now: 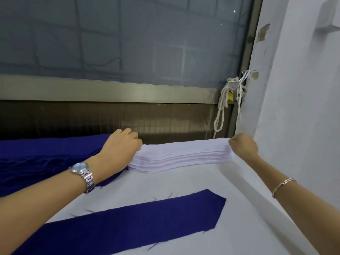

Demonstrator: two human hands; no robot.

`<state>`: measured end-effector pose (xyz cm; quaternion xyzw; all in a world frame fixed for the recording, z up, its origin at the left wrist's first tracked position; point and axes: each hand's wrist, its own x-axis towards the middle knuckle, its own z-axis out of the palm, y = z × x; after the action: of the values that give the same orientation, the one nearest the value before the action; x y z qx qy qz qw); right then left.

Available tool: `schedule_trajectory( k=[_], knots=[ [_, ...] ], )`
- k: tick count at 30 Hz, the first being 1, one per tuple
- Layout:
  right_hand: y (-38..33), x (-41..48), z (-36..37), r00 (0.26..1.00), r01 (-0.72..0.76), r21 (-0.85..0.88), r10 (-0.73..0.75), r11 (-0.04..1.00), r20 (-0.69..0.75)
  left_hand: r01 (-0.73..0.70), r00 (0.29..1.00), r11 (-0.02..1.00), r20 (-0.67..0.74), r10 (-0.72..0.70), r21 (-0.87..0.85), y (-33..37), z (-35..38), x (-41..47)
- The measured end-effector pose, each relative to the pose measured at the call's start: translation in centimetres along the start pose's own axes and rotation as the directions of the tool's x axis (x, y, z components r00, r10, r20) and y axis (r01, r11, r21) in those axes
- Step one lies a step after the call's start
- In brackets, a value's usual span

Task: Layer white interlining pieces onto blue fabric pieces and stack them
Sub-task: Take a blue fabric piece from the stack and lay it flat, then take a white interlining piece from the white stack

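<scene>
Starting at the far left, we are looking at a heap of blue cloth (pixel 36 159) lying along the back of the table (pixel 184 183), probably kept there so the next piece is within easy reach. Our left hand (pixel 121 146), with a watch (pixel 82 172) on its wrist, is curling its fingers over the left end of the white stack (pixel 180 155). The fingertips are hiding behind the knuckles, so we are judging, not seeing, that they are pinching the top layer.

The white stack is sitting at the back of the table, just beside the heap. Nearer to us, a single blue strip (pixel 138 223) is lying flat and bare on the table, its pointed end facing right. It seems to be waiting for a white piece to go on top.

Behind the stack, a cord (pixel 222 111) is hanging from the window frame. Our right hand (pixel 242 147), with a bracelet (pixel 283 184) further up the arm, is closing into a loose fist on the stack's right end, beside the wall (pixel 303 107). We are gripping both ends at once, most likely so that a limp sheet lifts level without folding. We cannot tell whether we are taking one sheet or several.
</scene>
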<state>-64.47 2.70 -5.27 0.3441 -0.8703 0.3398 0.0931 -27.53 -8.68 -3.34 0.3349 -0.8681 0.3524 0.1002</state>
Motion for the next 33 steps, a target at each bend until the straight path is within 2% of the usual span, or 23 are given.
schedule_trajectory(
  k=[4, 8, 17, 20, 23, 30, 33],
  knots=[
    [-0.1, 2.1, 1.8, 0.999, -0.054, 0.017, 0.054, 0.998, -0.001, -0.068, 0.995, 0.997, 0.075, 0.064, 0.048, -0.2, 1.7, 2.3],
    [-0.1, 3.5, 2.9, 0.999, -0.032, -0.029, 0.033, 0.999, 0.011, -0.085, 0.991, 0.994, 0.112, 0.076, 0.072, -0.1, 2.9, 3.4],
    [0.1, 4.1, 4.0, 0.998, -0.055, -0.092, 0.052, 0.994, -0.036, 0.001, 0.992, 0.998, 0.127, 0.007, -0.065, 0.1, 4.0, 4.7],
    [0.2, 4.1, 4.2, 0.998, -0.012, -0.082, 0.007, 0.997, -0.062, 0.057, 0.988, 0.985, 0.15, -0.033, -0.161, -0.3, 4.1, 5.0],
    [0.4, 4.3, 4.0, 0.994, 0.041, -0.069, -0.048, 0.997, -0.098, 0.09, 0.987, 0.978, 0.15, -0.062, -0.187, -0.6, 4.3, 5.3],
    [1.7, 5.2, 4.1, 0.993, 0.019, 0.208, 0.006, 0.978, -0.118, 0.107, 0.984, 0.968, 0.162, -0.072, -0.225, -0.9, 5.1, 5.6],
    [2.3, 5.4, 3.9, 0.989, 0.043, 0.265, -0.004, 0.963, -0.145, 0.118, 0.979, 0.959, 0.19, -0.069, -0.258, -1.1, 5.3, 5.8]
  ],
)
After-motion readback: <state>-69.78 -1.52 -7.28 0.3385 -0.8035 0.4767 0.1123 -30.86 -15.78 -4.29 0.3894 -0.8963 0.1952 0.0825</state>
